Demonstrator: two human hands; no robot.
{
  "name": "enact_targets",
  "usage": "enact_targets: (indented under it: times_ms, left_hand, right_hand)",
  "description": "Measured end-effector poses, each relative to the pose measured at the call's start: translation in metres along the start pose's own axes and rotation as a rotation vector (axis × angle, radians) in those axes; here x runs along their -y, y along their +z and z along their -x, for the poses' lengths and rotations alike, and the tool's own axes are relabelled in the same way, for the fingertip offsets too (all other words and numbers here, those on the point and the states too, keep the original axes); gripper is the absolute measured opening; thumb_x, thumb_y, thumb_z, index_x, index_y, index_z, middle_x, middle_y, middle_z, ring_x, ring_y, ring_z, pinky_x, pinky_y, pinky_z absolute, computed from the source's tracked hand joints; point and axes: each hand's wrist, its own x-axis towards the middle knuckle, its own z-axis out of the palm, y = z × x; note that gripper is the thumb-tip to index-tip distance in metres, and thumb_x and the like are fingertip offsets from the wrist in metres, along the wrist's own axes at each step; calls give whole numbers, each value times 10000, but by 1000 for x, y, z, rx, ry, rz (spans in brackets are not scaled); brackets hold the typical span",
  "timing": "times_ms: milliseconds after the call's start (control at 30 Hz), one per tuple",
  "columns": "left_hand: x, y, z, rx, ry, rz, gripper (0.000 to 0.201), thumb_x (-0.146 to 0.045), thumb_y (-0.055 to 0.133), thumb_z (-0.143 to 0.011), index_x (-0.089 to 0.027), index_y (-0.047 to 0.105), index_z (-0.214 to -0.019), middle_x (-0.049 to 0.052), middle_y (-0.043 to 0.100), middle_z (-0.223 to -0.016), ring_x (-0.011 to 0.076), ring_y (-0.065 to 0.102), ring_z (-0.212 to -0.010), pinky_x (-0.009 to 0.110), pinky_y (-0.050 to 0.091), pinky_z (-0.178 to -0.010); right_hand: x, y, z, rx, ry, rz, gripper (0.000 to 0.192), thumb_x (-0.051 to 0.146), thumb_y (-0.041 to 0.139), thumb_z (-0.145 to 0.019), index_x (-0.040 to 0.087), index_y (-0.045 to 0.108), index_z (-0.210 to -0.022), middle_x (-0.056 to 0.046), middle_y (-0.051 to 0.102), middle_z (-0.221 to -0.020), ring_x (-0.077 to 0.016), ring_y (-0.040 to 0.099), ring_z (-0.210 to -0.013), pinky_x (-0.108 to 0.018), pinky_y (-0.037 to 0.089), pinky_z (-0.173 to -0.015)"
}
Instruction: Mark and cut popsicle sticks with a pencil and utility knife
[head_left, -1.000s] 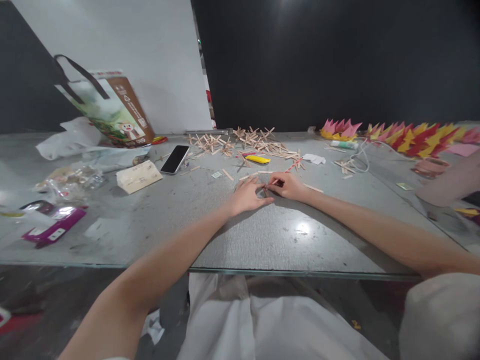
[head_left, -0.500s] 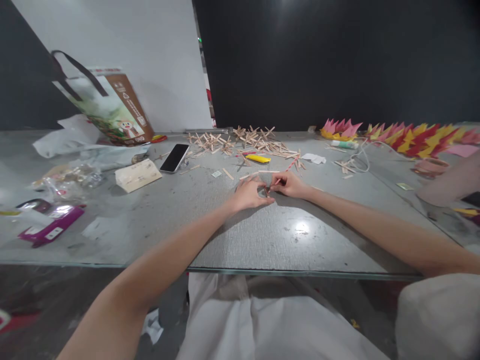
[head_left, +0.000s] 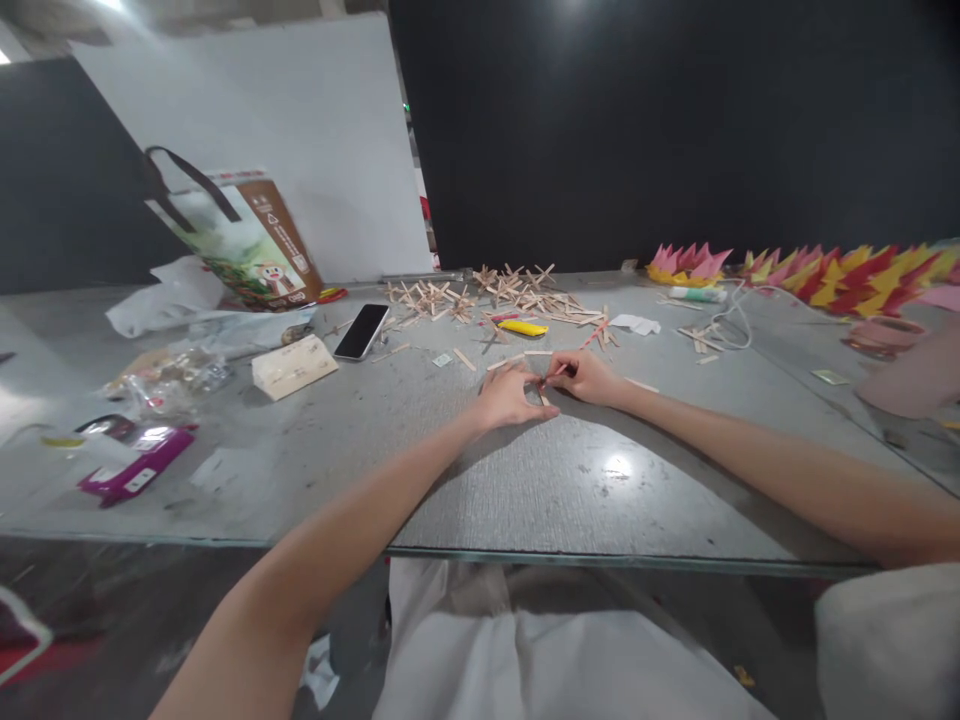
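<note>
My right hand (head_left: 589, 379) pinches a slim red-and-white striped pencil (head_left: 597, 333), its rear end slanting up past the knuckles and its tip down near my left fingers. Opposite it, my left hand (head_left: 512, 398) rests on the table, thumb and fingertips closed around a small flat wooden stick (head_left: 545, 398). Part of that stick is hidden by the fingers. Just beyond the hands lie a loose wooden stick (head_left: 538, 352) and a yellow packet-like item (head_left: 523, 328).
A heap of wooden sticks (head_left: 525, 295) lies at the back. To the left are a phone (head_left: 362, 332), a beige block (head_left: 295, 367), a purple package (head_left: 139, 467) and a carrier bag (head_left: 255, 245). Folded paper flowers (head_left: 847, 280) and a pink tape roll (head_left: 885, 335) sit right.
The camera view has shifted, so everything appears slightly further right and lower. My hands stay together over the stick, with a small shift of the fingers; more of the stick shows.
</note>
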Motion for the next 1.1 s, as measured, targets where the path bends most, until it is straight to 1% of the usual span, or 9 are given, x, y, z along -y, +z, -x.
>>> enact_targets:
  times_ms: [167, 333, 500, 667, 800, 867, 933, 1033, 1100]
  left_hand:
    - [0, 0, -1, 10, -18, -9, 677, -693, 851, -771, -253, 775, -1279, 141, 501, -1670, 430, 327, -1621, 649, 294, -1312]
    - [-2, -2, -1, 8, -3, -16, 604, -660, 849, -791, -273, 779, -1250, 119, 525, -1654, 428, 341, -1614, 669, 292, -1308]
    - [-5, -5, -2, 46, -29, -23, 680, -670, 864, -772, -240, 762, -1289, 152, 476, -1685, 426, 329, -1620, 640, 294, -1314]
    - [-4, -4, -3, 40, -21, -26, 693, -671, 849, -792, -259, 746, -1339, 155, 473, -1688, 413, 312, -1631, 648, 278, -1314]
    - [-2, -2, -5, 32, -28, -40, 693, -691, 869, -754, -265, 767, -1291, 140, 488, -1681, 424, 341, -1615, 643, 300, -1303]
    - [-1, -2, -5, 31, -25, -40, 689, -695, 871, -747, -272, 772, -1282, 134, 502, -1673, 436, 347, -1609, 657, 302, -1295]
    - [0, -3, -5, 34, -20, -34, 711, -705, 855, -759, -273, 761, -1316, 137, 491, -1680, 439, 333, -1615, 664, 286, -1298]
    - [0, -6, -1, 40, -11, -21, 731, -706, 833, -782, -270, 748, -1363, 137, 470, -1694, 426, 307, -1629, 649, 253, -1317]
    - [0, -9, 1, 44, 12, -16, 733, -708, 817, -799, -277, 739, -1387, 133, 463, -1700, 421, 308, -1630, 645, 242, -1320]
  right_hand:
    - [0, 1, 1, 107, -39, -98, 240, 381, 774, -834, 200, 663, -722, -67, 805, -785, -202, 703, -685, -297, 508, -643]
    - [0, 2, 0, -25, 4, 14, 194, 335, 727, -837, 187, 686, -718, -49, 765, -696, -169, 631, -599, -277, 452, -591]
    - [1, 2, 2, 100, -44, -98, 216, 345, 762, -812, 200, 645, -702, -70, 804, -780, -206, 709, -697, -302, 528, -655]
    - [2, 2, 0, -19, -21, 16, 169, 309, 717, -833, 198, 675, -713, -44, 758, -694, -174, 629, -604, -282, 465, -593]
    - [4, 1, 3, 107, -55, -59, 235, 369, 760, -831, 205, 649, -705, -52, 773, -741, -197, 672, -657, -299, 500, -630]
    - [4, -1, 4, 129, -61, -77, 268, 415, 775, -843, 203, 661, -725, -57, 779, -766, -202, 681, -678, -303, 507, -644]
    - [4, -3, 4, 47, -43, -45, 295, 466, 755, -883, 199, 688, -775, -47, 757, -737, -187, 649, -646, -294, 480, -622]
    - [1, -5, 1, -150, -16, 35, 347, 531, 705, -934, 197, 702, -838, -31, 719, -714, -175, 608, -622, -291, 444, -599]
    - [0, -5, 1, -220, -8, 76, 363, 548, 688, -946, 199, 695, -848, -32, 715, -727, -179, 613, -632, -297, 442, -602]
